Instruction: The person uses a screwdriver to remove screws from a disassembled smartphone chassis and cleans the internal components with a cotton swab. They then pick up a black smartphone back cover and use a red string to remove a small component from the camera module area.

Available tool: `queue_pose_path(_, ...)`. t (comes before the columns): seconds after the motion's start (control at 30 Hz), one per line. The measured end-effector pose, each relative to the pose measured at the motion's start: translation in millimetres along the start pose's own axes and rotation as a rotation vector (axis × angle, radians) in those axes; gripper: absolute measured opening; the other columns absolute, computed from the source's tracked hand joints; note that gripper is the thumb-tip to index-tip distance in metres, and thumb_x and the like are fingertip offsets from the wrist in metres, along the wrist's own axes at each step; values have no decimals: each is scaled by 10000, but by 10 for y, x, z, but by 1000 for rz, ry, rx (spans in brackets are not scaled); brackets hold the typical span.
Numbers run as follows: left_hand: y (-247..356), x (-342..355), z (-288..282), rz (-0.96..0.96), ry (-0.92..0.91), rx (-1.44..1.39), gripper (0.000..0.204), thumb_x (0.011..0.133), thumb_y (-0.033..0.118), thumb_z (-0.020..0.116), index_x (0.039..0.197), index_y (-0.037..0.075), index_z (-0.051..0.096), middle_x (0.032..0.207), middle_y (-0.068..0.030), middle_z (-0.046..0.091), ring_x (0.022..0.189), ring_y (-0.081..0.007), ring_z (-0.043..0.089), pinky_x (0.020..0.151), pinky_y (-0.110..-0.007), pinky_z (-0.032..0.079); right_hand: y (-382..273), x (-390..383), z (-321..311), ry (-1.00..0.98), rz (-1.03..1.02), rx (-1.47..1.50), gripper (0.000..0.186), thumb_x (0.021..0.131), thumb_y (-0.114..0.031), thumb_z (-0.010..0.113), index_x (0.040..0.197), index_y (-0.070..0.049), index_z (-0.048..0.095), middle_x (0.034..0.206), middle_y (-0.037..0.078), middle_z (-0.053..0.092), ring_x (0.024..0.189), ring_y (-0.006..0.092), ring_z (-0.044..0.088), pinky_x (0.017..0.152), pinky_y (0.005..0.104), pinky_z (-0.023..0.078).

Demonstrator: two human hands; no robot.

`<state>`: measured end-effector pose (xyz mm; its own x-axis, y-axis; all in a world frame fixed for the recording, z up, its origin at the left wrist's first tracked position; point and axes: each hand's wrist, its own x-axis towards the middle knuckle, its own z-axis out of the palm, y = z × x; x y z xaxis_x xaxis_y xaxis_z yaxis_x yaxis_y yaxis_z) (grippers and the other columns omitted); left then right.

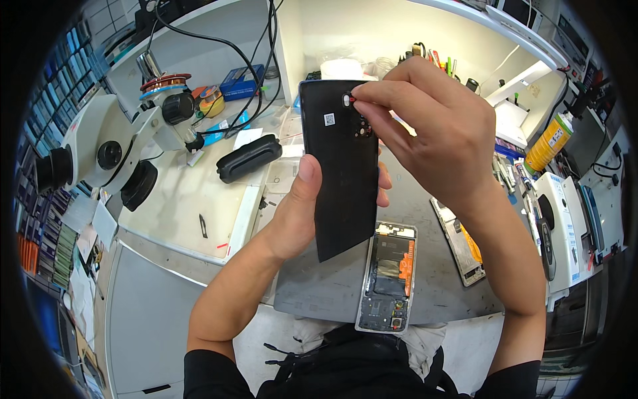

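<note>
My left hand (292, 216) grips a black phone back cover (342, 183), thumb along its left edge and fingertips showing past the right edge. The cover is raised and tilted over the bench, with a small white code label (329, 120) and camera holes near its top. At that top right corner my right hand (438, 126) pinches with thumb and forefinger beside an oval opening. A speck of red shows by the fingertips, too small to name. Below the cover lies an opened phone (392, 272) with orange flex and its inner parts bare.
Another opened phone frame (458, 243) rests on the grey mat (312, 286) at right. Left stand a microscope (106, 143), a black case (249, 158) and tweezers-like small dark tool (203, 226). A yellow spray can (548, 143) and a white device (561, 219) line the right side.
</note>
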<state>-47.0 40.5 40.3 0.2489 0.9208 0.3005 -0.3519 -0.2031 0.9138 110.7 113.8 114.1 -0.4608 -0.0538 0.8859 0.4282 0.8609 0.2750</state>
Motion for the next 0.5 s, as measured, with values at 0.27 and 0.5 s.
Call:
queue_pose_path(0.27, -25, -50, -53, 16, -71, 93, 875, 908, 794, 257, 1331, 51, 443, 1124, -56, 566, 1029, -144, 568, 876, -306, 489, 2, 16, 9, -20, -54, -102, 152, 718, -81, 804, 818, -104, 692, 733, 1, 620, 586, 166, 611, 494, 281, 463)
queue_pose_path(0.5, -8, -69, -52, 1, -82, 160, 851, 922, 781, 222, 1259, 45, 486, 1134, -53, 563, 1032, -134, 560, 871, -296, 489, -37, 15, 34, -33, -42, -151, 177, 693, -52, 791, 800, -106, 661, 753, -13, 616, 592, 163, 610, 499, 279, 465)
